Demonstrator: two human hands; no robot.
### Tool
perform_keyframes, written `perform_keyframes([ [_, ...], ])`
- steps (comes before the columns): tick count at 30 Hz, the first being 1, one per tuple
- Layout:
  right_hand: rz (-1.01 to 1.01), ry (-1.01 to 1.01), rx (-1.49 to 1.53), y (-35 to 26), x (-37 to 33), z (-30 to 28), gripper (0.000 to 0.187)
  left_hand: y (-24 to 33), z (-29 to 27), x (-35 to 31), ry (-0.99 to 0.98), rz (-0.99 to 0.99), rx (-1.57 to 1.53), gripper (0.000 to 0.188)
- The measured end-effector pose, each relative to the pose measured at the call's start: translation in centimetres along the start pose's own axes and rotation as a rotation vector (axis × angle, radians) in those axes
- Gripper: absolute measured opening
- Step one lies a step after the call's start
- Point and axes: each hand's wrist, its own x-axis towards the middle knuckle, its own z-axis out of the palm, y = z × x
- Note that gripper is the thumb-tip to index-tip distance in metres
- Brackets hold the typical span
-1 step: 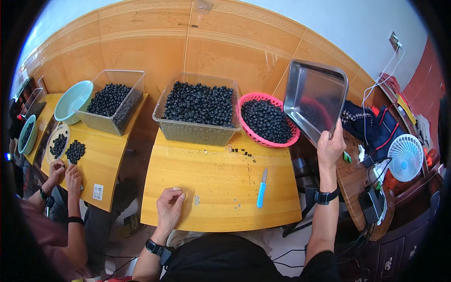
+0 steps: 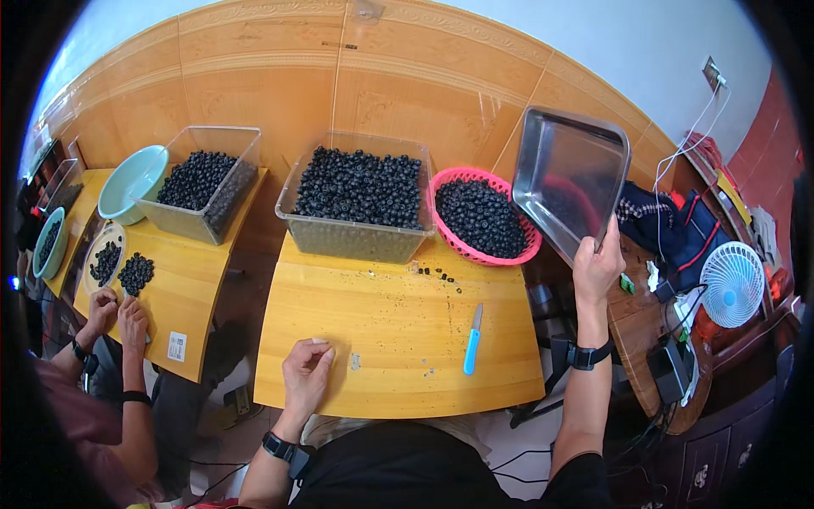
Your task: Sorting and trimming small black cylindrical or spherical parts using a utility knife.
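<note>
My right hand (image 2: 598, 265) grips a rectangular metal tray (image 2: 566, 174) by its lower rim and holds it tilted on edge, with its hollow side showing no contents. Close beside the tray is a pink plastic basket (image 2: 527, 251) full of small, dark, round berries (image 2: 479, 219). My left hand (image 2: 307, 371) rests at the near left of the yellow table (image 2: 398, 314), its fingers curled and nothing visible in them. A knife with a light blue handle (image 2: 471, 349) lies toward the table's right side, blade pointing away from me.
A clear plastic bin (image 2: 356, 242) heaped with dark berries stands at the table's far side. Small dark bits (image 2: 437, 273) are scattered before it. At left, another person's hands (image 2: 117, 316) work beside berry piles, a clear bin (image 2: 216, 222) and a pale green basin (image 2: 136, 182). A fan (image 2: 732, 284) stands right.
</note>
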Motion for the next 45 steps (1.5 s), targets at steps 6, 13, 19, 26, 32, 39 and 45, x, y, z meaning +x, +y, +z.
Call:
perform_keyframes([
  [6, 0.076, 0.029, 0.05, 0.0, -0.6, -0.6, 0.051, 0.1, 0.1, 0.1, -0.004, 0.017, 0.026, 0.009],
  [13, 0.118, 0.058, 0.101, -1.0, -0.3, -2.3, 0.051, 0.3, 0.1, 0.0, 0.001, 0.006, 0.012, 0.009],
  [19, 0.26, 0.103, 0.113, -1.1, -0.3, -3.8, 0.051, 0.3, 0.1, -0.2, 0.012, 0.01, 0.007, 0.009],
  [26, 0.535, 0.141, 0.663, -0.8, -1.4, -7.1, 0.055, -1.0, 0.1, -0.2, 0.008, -0.029, -0.013, 0.01],
  [32, 0.828, -0.303, 1.145, -2.5, -4.7, -9.8, 0.061, -1.0, -0.5, -0.4, 0.044, -0.033, -0.129, 0.012],
  [39, 1.073, -0.692, 1.35, -6.3, -14.4, -7.1, 0.063, -0.3, -0.4, 0.3, 0.126, -0.097, -0.362, 0.043],
  [45, 1.215, -0.866, 1.465, -10.4, -18.5, -3.7, 0.057, -0.9, -3.4, 0.3, 0.174, -0.163, -0.237, 0.049],
])
